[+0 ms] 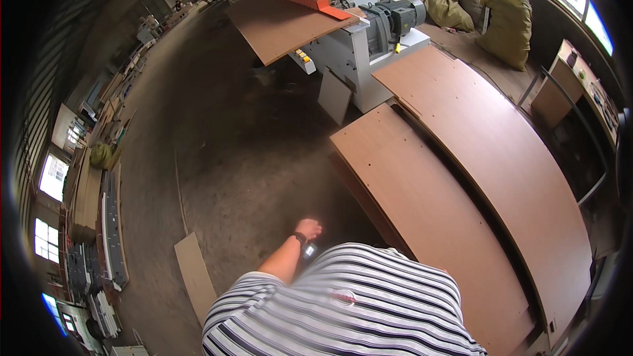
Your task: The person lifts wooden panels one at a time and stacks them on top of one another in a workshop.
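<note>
My left hand (308, 227) hangs in front of my striped shirt, over the dark floor, with its fingers curled in. Nothing shows in it. On that wrist is a dark-banded watch (301, 238). My right hand is out of sight. Close by on my right lies a stack of long brown boards (428, 188), dotted with small dark holes; my left hand is apart from it. Beyond that stack runs a second stack of brown boards (494, 135).
Ahead stands a grey machine (349, 46) with a motor (405, 14), an orange guard (324, 0) and a brown board (283, 21) on it. Stuffed sacks (506, 26) line the right wall. A narrow panel (196, 273) lies on the floor at left. Distant people stand at the back.
</note>
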`<state>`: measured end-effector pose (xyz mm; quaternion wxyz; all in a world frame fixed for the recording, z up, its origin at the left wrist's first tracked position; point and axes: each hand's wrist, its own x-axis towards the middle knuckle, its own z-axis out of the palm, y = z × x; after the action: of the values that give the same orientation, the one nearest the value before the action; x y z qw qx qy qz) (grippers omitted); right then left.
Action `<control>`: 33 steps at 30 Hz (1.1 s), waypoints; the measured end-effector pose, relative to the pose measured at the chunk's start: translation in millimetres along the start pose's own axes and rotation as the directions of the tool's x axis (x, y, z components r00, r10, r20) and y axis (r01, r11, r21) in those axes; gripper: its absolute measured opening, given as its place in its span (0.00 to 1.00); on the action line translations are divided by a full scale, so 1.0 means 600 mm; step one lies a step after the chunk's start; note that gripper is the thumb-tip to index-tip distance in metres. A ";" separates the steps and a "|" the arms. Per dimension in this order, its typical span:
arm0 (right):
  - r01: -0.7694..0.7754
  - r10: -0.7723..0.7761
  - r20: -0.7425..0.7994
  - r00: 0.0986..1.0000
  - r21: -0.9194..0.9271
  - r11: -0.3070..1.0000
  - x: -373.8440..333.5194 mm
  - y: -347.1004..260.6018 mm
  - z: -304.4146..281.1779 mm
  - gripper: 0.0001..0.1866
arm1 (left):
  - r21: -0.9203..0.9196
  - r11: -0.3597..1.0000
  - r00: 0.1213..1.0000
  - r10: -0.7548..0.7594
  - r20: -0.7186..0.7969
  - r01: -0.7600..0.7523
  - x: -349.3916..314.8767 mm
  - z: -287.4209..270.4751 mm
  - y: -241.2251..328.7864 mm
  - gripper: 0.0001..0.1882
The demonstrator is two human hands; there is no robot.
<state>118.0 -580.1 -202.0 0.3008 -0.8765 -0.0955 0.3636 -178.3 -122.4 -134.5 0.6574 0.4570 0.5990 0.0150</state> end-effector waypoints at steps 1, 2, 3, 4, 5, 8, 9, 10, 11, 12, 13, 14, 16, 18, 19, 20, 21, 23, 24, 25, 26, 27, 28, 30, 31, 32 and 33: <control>-0.004 0.004 0.003 1.000 0.001 1.000 -0.005 -0.003 -0.003 0.13 | -0.003 1.000 1.000 0.001 0.001 -0.001 -0.001 0.000 -0.001 0.13; -0.023 0.023 0.014 1.000 -0.002 1.000 -0.009 -0.009 -0.006 0.13 | -0.006 1.000 1.000 -0.003 0.009 0.003 -0.002 0.001 -0.001 0.13; -0.020 0.020 0.014 1.000 -0.005 1.000 -0.014 -0.017 -0.010 0.13 | -0.007 1.000 1.000 -0.003 0.011 0.003 -0.004 0.002 -0.001 0.13; -0.051 0.051 0.021 0.998 0.021 0.998 -0.021 -0.024 -0.015 0.13 | -0.012 1.000 1.000 -0.006 0.016 0.006 -0.005 0.003 0.000 0.13; -0.083 0.082 0.028 0.996 0.048 0.995 -0.028 -0.033 -0.019 0.13 | -0.007 1.000 1.000 -0.003 0.018 0.003 -0.008 0.005 0.000 0.13; -0.102 0.100 0.038 0.994 0.042 0.994 -0.044 -0.054 -0.027 0.12 | 0.002 1.000 0.999 -0.007 0.032 0.007 -0.014 0.008 0.004 0.13; -0.113 0.112 0.039 0.993 0.052 0.992 -0.047 -0.059 -0.029 0.13 | 0.010 1.000 0.999 -0.003 0.040 0.003 -0.016 0.008 0.006 0.12; -0.113 0.111 0.038 0.993 0.052 0.992 -0.049 -0.062 -0.029 0.13 | 0.005 1.000 0.999 -0.013 0.045 0.013 -0.017 0.009 0.007 0.12; -0.099 0.097 0.045 0.994 0.045 0.994 -0.051 -0.064 -0.030 0.13 | 0.003 1.000 0.998 -0.011 0.054 0.011 -0.019 0.009 0.008 0.12; -0.084 0.082 0.051 0.995 0.038 0.996 -0.053 -0.065 -0.030 0.13 | 0.006 1.000 0.998 0.004 0.060 -0.005 -0.020 0.010 0.009 0.12; -0.083 0.081 0.051 0.995 0.038 0.996 -0.054 -0.066 -0.029 0.13 | 0.001 1.000 0.998 -0.007 0.062 0.007 -0.020 0.011 0.010 0.12; -0.073 0.071 0.050 0.996 0.036 0.997 -0.056 -0.066 -0.030 0.13 | 0.009 1.000 0.998 -0.002 0.059 0.002 -0.021 0.012 0.011 0.12; -0.062 0.060 0.048 0.997 0.035 0.997 -0.059 -0.067 -0.030 0.13 | 0.017 1.000 0.998 0.003 0.055 -0.004 -0.022 0.014 0.014 0.12; -0.082 0.080 0.026 0.996 0.081 0.993 -0.062 -0.067 -0.031 0.14 | 0.047 0.999 0.999 0.014 0.051 -0.017 -0.023 0.017 0.019 0.13; -0.081 0.079 0.026 0.997 0.082 0.993 -0.062 -0.067 -0.031 0.14 | 0.038 0.999 0.998 0.006 0.058 -0.008 -0.023 0.018 0.022 0.13; -0.076 0.073 0.030 0.997 0.079 0.994 -0.062 -0.065 -0.031 0.14 | 0.047 0.999 0.998 0.011 0.058 -0.014 -0.023 0.019 0.026 0.13; -0.071 0.069 0.034 0.997 0.076 0.995 -0.062 -0.064 -0.031 0.14 | 0.060 0.998 0.998 0.021 0.056 -0.024 -0.024 0.021 0.031 0.14; -0.063 0.060 0.041 0.997 0.069 0.996 -0.057 -0.056 -0.029 0.14 | 0.059 0.998 0.998 0.021 0.063 -0.025 -0.025 0.023 0.042 0.14; -0.059 0.056 0.045 0.997 0.065 0.996 -0.054 -0.050 -0.027 0.14 | 0.058 0.997 0.997 0.038 0.066 -0.042 -0.025 0.024 0.047 0.14; -0.060 0.057 0.045 0.997 0.066 0.996 -0.050 -0.043 -0.024 0.14 | 0.062 0.998 0.997 0.026 0.068 -0.030 -0.025 0.026 0.052 0.14; -0.065 0.063 0.032 0.997 0.064 0.996 -0.045 -0.035 -0.020 0.14 | 0.059 0.997 0.997 0.039 0.067 -0.043 -0.025 0.027 0.057 0.14; -0.070 0.068 0.019 0.997 0.062 0.996 -0.039 -0.027 -0.017 0.14 | 0.048 0.997 0.997 0.054 0.061 -0.057 -0.024 0.028 0.062 0.14; -0.071 0.070 0.020 0.997 0.062 0.996 -0.034 -0.021 -0.014 0.14 | 0.039 0.997 0.996 0.058 0.062 -0.060 -0.024 0.028 0.068 0.14; 0.010 -0.010 0.015 1.000 -0.003 1.000 -0.025 -0.010 -0.009 0.14 | 0.053 0.995 0.995 0.081 0.062 -0.084 -0.021 0.028 0.080 0.13; -0.001 0.000 0.015 1.000 0.031 1.000 -0.023 -0.007 -0.008 0.14 | 0.061 0.993 0.993 0.100 0.059 -0.104 -0.019 0.028 0.087 0.13; 0.007 -0.007 0.002 1.000 -0.001 1.000 -0.022 -0.006 -0.007 0.13 | 0.042 0.993 0.992 0.106 0.075 -0.109 -0.017 0.025 0.098 0.13; 0.013 -0.013 -0.013 1.000 -0.031 0.999 -0.022 -0.007 -0.008 0.13 | 0.038 0.992 0.991 0.114 0.065 -0.117 -0.014 0.024 0.107 0.13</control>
<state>112.2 -584.2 -189.4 0.2902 -0.8827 -0.1048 0.3544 -135.4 -98.2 -89.9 0.6643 0.5049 0.5506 0.0260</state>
